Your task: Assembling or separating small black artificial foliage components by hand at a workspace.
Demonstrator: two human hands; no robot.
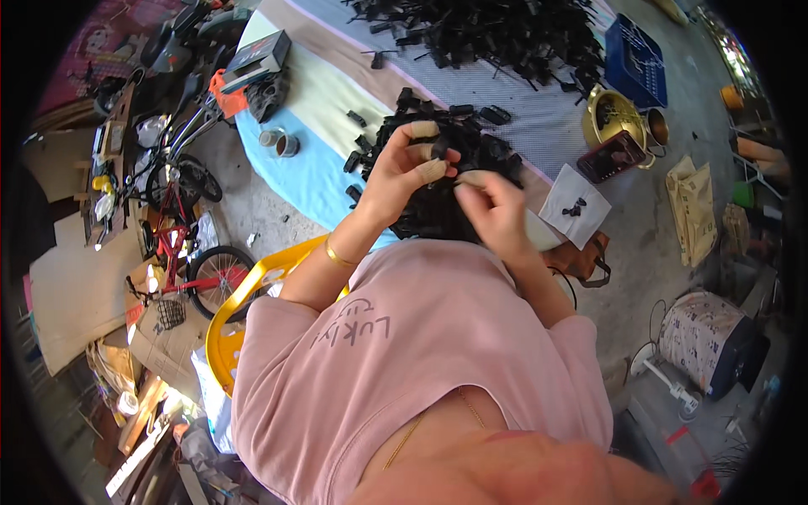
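My left hand [402, 172] is raised over a pile of small black plastic pieces [484, 151] on the cloth-covered table. Its thumb and fingers, tan coverings on the tips, close around one small black piece [438, 150]. Just to the right, my right hand [497, 210] is curled, its thumb and forefinger pinched together near the left fingertips. Slight blur hides what the right fingers hold, if anything. Several single black pieces [357, 119] lie loose at the pile's left edge.
A larger black heap [497, 38] covers the table's far side. At right are a blue basket [623, 71], a gold pot [599, 118], a phone [612, 157] and white paper [562, 195] bearing black bits. A small cup [287, 146] stands left. A yellow chair [220, 337] is beside me.
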